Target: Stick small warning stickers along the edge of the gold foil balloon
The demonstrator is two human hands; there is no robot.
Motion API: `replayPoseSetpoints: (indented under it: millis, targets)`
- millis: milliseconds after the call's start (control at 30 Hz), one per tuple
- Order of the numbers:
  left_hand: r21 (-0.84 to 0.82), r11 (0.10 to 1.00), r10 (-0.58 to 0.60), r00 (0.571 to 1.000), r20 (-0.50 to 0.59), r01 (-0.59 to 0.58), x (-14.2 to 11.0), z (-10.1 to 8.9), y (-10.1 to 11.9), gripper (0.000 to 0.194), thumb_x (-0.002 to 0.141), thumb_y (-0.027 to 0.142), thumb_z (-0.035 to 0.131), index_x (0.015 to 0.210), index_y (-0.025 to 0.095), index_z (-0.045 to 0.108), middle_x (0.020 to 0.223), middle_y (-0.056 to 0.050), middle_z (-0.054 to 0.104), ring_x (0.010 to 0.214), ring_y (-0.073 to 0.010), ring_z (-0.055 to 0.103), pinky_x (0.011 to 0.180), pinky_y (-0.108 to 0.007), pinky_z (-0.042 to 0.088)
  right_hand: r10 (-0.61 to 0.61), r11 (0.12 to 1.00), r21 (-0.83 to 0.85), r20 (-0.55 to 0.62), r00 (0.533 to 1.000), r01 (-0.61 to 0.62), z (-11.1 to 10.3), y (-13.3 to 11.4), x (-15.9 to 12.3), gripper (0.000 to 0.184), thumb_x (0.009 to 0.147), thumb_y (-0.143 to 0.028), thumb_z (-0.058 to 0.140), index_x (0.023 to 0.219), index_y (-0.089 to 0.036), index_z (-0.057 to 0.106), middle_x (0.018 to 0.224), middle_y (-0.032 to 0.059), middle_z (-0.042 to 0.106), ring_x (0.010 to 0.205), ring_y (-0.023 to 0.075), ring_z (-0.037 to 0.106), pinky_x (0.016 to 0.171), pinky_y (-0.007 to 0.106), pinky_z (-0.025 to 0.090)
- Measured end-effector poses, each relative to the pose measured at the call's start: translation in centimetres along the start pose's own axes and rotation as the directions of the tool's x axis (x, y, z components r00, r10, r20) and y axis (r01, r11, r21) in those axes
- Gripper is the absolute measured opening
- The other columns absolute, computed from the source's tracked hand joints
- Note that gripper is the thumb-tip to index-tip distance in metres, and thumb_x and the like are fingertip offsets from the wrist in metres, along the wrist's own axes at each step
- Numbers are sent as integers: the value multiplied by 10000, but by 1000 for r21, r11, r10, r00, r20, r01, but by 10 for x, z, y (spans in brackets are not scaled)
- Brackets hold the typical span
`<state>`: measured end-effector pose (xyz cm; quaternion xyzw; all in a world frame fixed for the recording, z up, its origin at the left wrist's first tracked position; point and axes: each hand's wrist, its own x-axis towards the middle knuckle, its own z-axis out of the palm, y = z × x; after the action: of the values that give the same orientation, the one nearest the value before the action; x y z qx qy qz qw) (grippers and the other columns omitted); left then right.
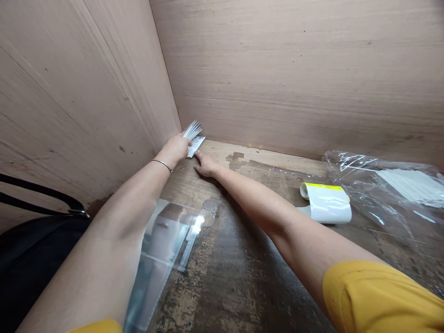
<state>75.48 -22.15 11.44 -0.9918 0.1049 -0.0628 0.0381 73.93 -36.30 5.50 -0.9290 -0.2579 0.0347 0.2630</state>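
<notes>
In the far left corner of the table, my left hand (pixel 177 147) is closed around a bundle of thin white sticks (pixel 193 130), their ends fanning up and to the right. Just below the bundle lies a flat white packet or card (pixel 197 144) with small print, partly covered by my left hand. My right hand (pixel 206 164) rests low on the table beside it, index finger stretched to the packet's near edge and thumb apart; nothing shows in its grasp. Nearer to me, clear plastic bags (pixel 166 245) lie flat, partly under my left forearm.
Wooden panels (pixel 243 69) rise at the back and left. To the right sit a roll of white labels (pixel 329 203) with a yellow edge and a clear plastic bag (pixel 360 162) with more white sticks (pixel 409 185). A black bag (pixel 38 259) with straps stands at the left.
</notes>
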Motion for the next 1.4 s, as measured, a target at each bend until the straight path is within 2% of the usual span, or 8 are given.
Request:
replayPoseSetpoints:
  millis: [200,433,567,733,933,1167,1300,1400]
  targets:
    - [23,1000,21,1000,-10,-21,-3,5,4,434,708,403,690,1071,166,716,1146,-130,633,992,-302,621,856,-331,468,13,1000,19,-34,999,-13,1,2,0,590,826,-261,609,1367,-113,426,1453,148,453,1314,273,463,1123,377,342]
    - [21,1000,-14,999,-34,15,-4,-6,-5,470,818,174,520,1277,226,605,1197,-112,599,1035,-270,605,895,-336,462,-23,1000,2,-24,999,24,1,3,1,488,875,-308,610,1322,-155,491,1449,131,450,1303,274,458,1095,495,344]
    - [36,999,4,1000,-14,-3,-8,-3,-4,356,831,248,546,1151,187,689,1223,-128,576,1042,-284,598,913,-345,457,-51,998,-22,-10,999,51,1,3,1,403,898,-347,593,1257,-170,553,1407,114,488,1292,273,461,1080,533,346]
    - [49,998,37,999,-12,-37,-12,5,4,474,742,411,675,1132,141,691,1234,-180,549,1087,-356,570,913,-391,457,-65,997,-47,-15,998,65,1,2,0,388,897,-333,595,1242,-159,566,1382,120,515,1282,262,474,1080,507,354]
    - [40,999,13,999,-31,-12,-10,1,2,403,776,290,605,1151,167,683,1216,-153,581,1065,-322,588,913,-374,464,-55,994,-92,-5,998,54,0,1,-1,356,907,-339,581,1217,-164,573,1345,108,535,1231,255,512,1039,506,401]
    - [39,999,-25,999,-45,27,-11,-2,-5,447,855,198,496,1293,223,584,1276,-131,560,1108,-306,585,949,-394,461,-48,986,-161,28,998,52,-5,-4,-3,389,922,-341,553,1265,-157,541,1412,126,478,1302,275,450,1074,519,362]
    - [25,999,21,1000,21,-21,-20,16,17,426,935,245,506,1357,199,468,1361,-130,489,1165,-284,542,958,-485,467,-18,969,-243,54,998,31,-22,-23,-30,359,926,-223,479,1252,-92,553,1438,189,445,1349,311,394,1095,473,345]
    - [-5,1000,21,996,89,-21,-20,17,27,399,922,321,570,1292,188,506,1314,-111,524,1129,-257,562,937,-485,492,-38,953,-295,101,994,67,-43,-47,-86,297,876,-135,485,1134,-92,626,1308,185,566,1222,319,511,1005,465,425]
